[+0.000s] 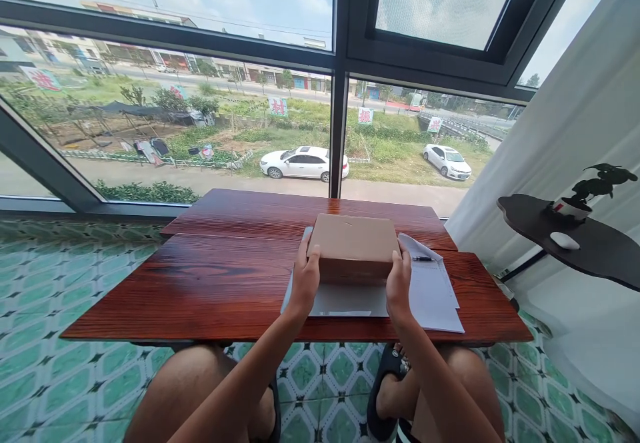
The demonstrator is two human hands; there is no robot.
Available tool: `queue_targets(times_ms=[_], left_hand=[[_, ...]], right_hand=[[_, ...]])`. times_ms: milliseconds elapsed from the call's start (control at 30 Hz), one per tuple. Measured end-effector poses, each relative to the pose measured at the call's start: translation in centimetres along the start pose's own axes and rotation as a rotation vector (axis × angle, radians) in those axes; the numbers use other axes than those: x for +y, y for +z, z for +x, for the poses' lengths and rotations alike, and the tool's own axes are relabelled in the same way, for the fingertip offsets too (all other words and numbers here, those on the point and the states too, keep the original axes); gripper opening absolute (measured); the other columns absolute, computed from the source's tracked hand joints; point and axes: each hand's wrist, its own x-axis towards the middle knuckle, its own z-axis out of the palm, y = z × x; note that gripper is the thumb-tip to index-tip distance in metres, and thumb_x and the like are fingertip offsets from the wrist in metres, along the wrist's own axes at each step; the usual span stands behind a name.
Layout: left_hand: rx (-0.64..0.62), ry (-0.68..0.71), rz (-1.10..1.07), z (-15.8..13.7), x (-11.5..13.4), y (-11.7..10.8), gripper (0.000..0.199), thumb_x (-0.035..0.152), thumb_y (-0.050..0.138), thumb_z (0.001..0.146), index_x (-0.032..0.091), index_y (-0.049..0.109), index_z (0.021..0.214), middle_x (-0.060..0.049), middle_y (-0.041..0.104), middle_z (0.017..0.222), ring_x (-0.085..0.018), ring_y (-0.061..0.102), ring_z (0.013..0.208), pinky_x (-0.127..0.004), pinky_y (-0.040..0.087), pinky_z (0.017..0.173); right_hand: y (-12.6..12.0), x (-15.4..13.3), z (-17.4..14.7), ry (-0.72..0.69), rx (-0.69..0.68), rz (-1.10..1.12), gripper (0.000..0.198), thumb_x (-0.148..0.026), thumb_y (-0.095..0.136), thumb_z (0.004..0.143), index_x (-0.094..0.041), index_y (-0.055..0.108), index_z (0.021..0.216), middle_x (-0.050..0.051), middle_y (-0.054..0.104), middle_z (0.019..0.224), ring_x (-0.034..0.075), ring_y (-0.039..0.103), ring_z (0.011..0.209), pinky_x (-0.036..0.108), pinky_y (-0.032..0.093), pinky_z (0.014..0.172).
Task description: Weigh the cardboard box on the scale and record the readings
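Note:
A flat brown cardboard box (354, 242) is held just above a low red-brown wooden table (210, 283). My left hand (304, 282) grips its near left corner and my right hand (399, 284) grips its near right corner. Under the box lie white paper sheets (435, 293), with a grey sheet (345, 300) below the box's front edge. A black pen (423, 258) rests on the papers to the right of the box.
A large window with a dark frame (340, 96) rises behind the table. At the right, a dark side shelf (595, 246) carries a small potted plant (583, 200) and a white oval object (565, 240). A white curtain (575, 130) hangs at the right. The floor has green patterned tiles (60, 296).

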Motion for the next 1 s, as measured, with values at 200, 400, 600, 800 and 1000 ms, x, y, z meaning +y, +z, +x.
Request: queue_targets(times_ms=[200,400,600,800,1000], left_hand=[[-0.015,-0.022,0.004,0.3,-0.2,-0.1,0.056,0.042,0.044,0.093,0.021,0.046,0.145,-0.007,0.045,0.156,-0.024,0.039,0.146,-0.042,0.03,0.124],[-0.008,-0.03,-0.001,0.1,0.6,-0.2,0.057,0.039,0.044,0.093,0.019,0.044,0.146,-0.008,0.044,0.156,-0.022,0.038,0.146,-0.039,0.029,0.125],[-0.019,0.007,-0.019,-0.3,1.6,-0.6,0.055,0.04,0.043,0.093,0.02,0.045,0.145,-0.008,0.044,0.156,-0.022,0.038,0.147,-0.039,0.029,0.125],[-0.006,0.034,-0.052,-0.1,2.5,-1.6,0.054,0.041,0.044,0.093,0.023,0.048,0.143,-0.007,0.044,0.157,-0.023,0.039,0.146,-0.04,0.03,0.124],[0.047,0.074,-0.069,0.4,3.1,-3.3,0.052,0.037,0.043,0.094,0.022,0.048,0.143,-0.007,0.044,0.157,-0.021,0.04,0.145,-0.039,0.029,0.125]], right_hand=[[0.1,-0.4,0.0,-0.031,0.003,0.0,0.059,-0.049,0.045,0.088,-0.013,0.054,0.133,0.013,0.056,0.137,0.025,0.05,0.127,0.038,0.035,0.109],[-0.1,-0.7,-0.1,-0.069,-0.013,-0.005,0.058,-0.048,0.045,0.09,-0.014,0.054,0.135,0.012,0.056,0.138,0.024,0.051,0.127,0.038,0.037,0.108],[-0.1,-1.2,-0.5,-0.088,0.009,-0.032,0.056,-0.048,0.044,0.092,-0.014,0.054,0.136,0.011,0.056,0.139,0.023,0.049,0.129,0.037,0.035,0.109],[1.0,-2.3,-0.8,-0.098,-0.038,-0.036,0.059,-0.051,0.049,0.092,-0.015,0.053,0.138,0.01,0.057,0.137,0.025,0.052,0.124,0.038,0.038,0.105],[2.7,-2.8,-1.0,-0.11,-0.092,-0.024,0.061,-0.055,0.058,0.089,-0.017,0.052,0.137,0.01,0.057,0.135,0.025,0.053,0.123,0.038,0.041,0.105]])
